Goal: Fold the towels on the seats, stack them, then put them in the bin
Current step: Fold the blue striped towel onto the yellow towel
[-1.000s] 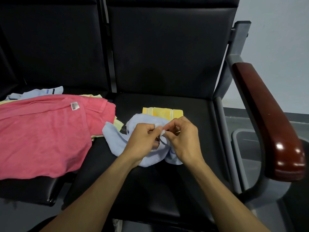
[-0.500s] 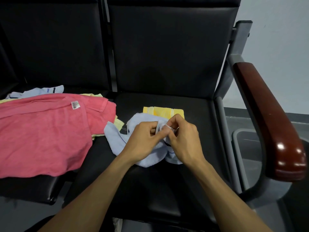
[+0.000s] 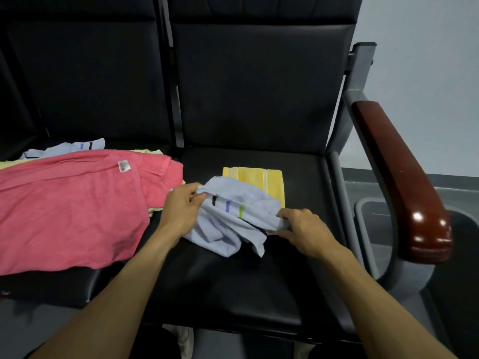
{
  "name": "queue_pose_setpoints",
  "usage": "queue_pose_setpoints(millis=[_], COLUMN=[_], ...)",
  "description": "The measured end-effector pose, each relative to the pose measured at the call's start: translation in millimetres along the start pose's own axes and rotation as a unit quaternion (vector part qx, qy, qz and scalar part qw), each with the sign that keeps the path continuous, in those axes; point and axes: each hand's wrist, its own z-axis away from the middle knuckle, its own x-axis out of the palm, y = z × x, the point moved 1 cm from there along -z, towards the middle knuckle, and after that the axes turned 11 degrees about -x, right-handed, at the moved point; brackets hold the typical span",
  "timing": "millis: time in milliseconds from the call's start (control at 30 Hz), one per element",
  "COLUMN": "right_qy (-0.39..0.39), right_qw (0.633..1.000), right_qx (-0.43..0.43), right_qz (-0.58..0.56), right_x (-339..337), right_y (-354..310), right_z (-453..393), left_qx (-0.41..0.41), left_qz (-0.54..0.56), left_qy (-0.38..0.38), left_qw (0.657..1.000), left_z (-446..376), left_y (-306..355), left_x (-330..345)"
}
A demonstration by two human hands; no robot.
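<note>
Left hand (image 3: 181, 207) and right hand (image 3: 302, 228) each pinch an end of the pale blue towel (image 3: 233, 218) — we're stretching the edge taut between them, probably to find its corners for folding.

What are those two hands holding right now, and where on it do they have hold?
Both hold the light blue towel along its striped edge: the left hand pinches one end, the right hand grips the other.

Black seats (image 3: 259, 281) – pink towel (image 3: 64, 211), yellow towel (image 3: 259, 177).
</note>
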Motion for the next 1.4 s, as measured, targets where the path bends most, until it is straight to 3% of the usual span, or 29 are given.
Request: queue_pose_setpoints(millis=[133,367,567,733,867,1000,1267,1400], right_qy=[0.060,0.059,0.119,0.077,0.038,0.105,0.320,0.278], right_qw=[0.994,0.989,0.992,0.997,0.997,0.990,0.936,0.874], right_qx=[0.028,0.063,0.025,-0.011,-0.008,0.002,0.075,0.095], right_qz=[0.084,0.118,0.020,-0.006,0.072,0.097,-0.125,-0.388], right_x=[-3.9,-1.9,-1.6,10.5,25.6,34.0,9.6,5.9], right_y=[5.2,23.5,23.9,17.2,18.8,18.4,30.0,28.3], right_z=[6.9,11.7,8.2,2.9,-0.3,-0.7,-4.1,-7.0], left_qx=[-0.035,-0.062,-0.070,-0.072,-0.074,-0.077,-0.080,-0.093], left_qz=[-0.011,0.008,0.031,0.014,0.016,0.019,0.034,0.028], left_qy=[0.027,0.061,0.072,0.063,0.061,0.059,0.059,0.067], left_qw=[0.999,0.996,0.994,0.995,0.995,0.995,0.994,0.993], left_z=[0.3,-0.2,-4.0,-5.8,-4.5,-3.5,-2.8,-6.7], left_y=[-15.6,-17.1,-14.6,-15.4,-14.9,-13.6,-15.4,-19.2], left_x=[-9.9,-21.9,-19.6,-15.5,-16.2,-16.9,-19.2,-18.6])
